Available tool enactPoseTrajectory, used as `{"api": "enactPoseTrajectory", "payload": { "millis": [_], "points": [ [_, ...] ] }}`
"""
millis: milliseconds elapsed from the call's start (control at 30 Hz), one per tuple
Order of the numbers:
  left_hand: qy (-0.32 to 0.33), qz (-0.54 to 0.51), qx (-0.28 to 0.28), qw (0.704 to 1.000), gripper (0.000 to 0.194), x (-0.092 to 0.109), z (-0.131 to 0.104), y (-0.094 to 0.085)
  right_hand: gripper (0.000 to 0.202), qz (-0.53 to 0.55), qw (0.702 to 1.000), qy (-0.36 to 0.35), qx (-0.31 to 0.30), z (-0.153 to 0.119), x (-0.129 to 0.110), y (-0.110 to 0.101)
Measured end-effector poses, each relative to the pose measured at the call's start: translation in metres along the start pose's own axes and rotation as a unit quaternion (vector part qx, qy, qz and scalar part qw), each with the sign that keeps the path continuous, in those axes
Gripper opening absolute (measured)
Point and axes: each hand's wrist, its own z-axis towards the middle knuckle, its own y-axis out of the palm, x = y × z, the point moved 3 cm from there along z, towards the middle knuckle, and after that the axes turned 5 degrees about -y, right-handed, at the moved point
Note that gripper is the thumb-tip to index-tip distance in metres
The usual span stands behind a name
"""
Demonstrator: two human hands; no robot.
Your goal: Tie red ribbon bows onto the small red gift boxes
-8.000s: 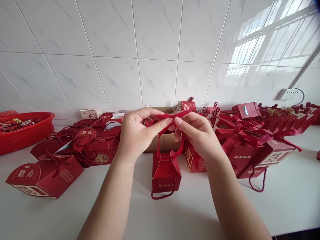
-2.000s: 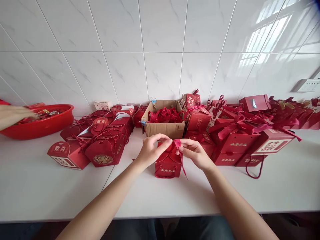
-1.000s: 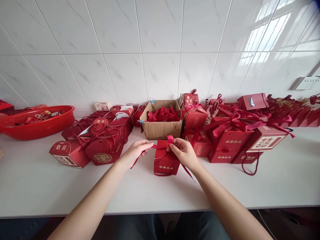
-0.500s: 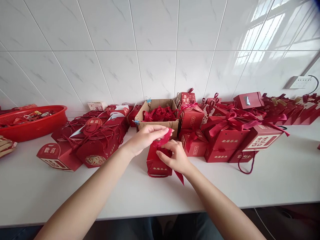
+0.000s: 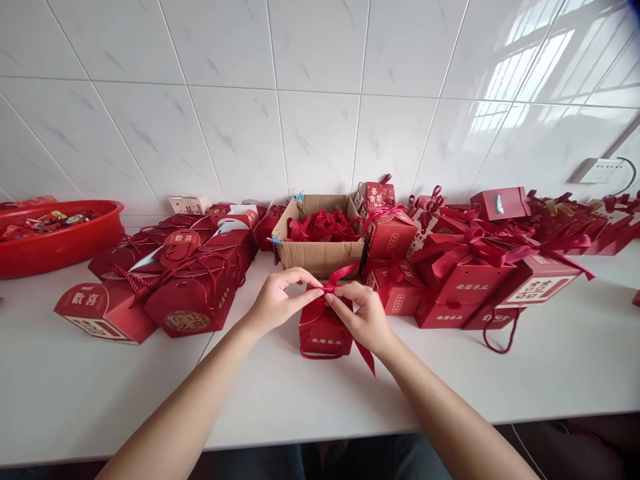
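A small red gift box [image 5: 324, 337] with gold characters stands upright on the white table, a red cord handle hanging at its front. Over its top runs a red satin ribbon [image 5: 344, 272]. Thumb and fingertips of my left hand [image 5: 280, 300] pinch the ribbon just above the box lid. From the other side my right hand [image 5: 364, 315] pinches the same ribbon, its fingertips close to the left ones. One ribbon tail hangs down past the right side of the box, and another curves up behind my fingers. The fingers partly cover the crossing of the ribbon.
Right behind the box is a cardboard carton [image 5: 320, 257] of red ribbons with binder clips on its rim. Red gift boxes [image 5: 193, 300] crowd the left, and boxes with bows [image 5: 467, 277] stand stacked at right. A red plastic basket [image 5: 60, 247] holds small packets at far left.
My left hand has lowered and drawn back slightly, now pinching the ribbon close to the lid. My right fingertips have closed in beside it. The view has shifted a little.
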Motion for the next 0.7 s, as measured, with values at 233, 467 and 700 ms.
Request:
{"api": "enactPoseTrajectory", "payload": {
  "millis": [233, 467, 700],
  "points": [
    [0.001, -0.029, -0.057, 0.998, 0.011, 0.001, -0.004, 0.006, 0.022, -0.003, 1.000, -0.007, 0.004, -0.003, -0.004, 0.000],
    [-0.008, -0.012, -0.068, 0.998, 0.019, -0.001, -0.008, 0.011, 0.019, 0.016, 1.000, 0.024, 0.001, -0.004, 0.001, 0.001],
    [-0.018, -0.006, -0.037, 0.999, 0.026, -0.001, -0.009, 0.014, 0.021, 0.081, 0.994, 0.059, 0.051, -0.007, 0.006, 0.002]
  ]
}}
